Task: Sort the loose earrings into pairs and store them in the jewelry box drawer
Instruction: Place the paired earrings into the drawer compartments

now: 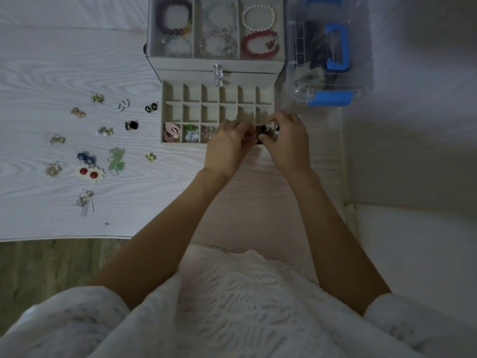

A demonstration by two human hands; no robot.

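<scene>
Earrings, loose, scattered in small clusters on white wood-grain table, left of jewelry box. Drawer pulled out toward the viewer, long axis left to right, divided in three rows of six cells; front-row cells at left holding pink pair, green-white pair, a third pair indistinct. Left hand and right hand meeting over front right cells, fingers curled, pinching small dark earring; exact grip partly hidden. Clear blue-latched container beside box at right.
</scene>
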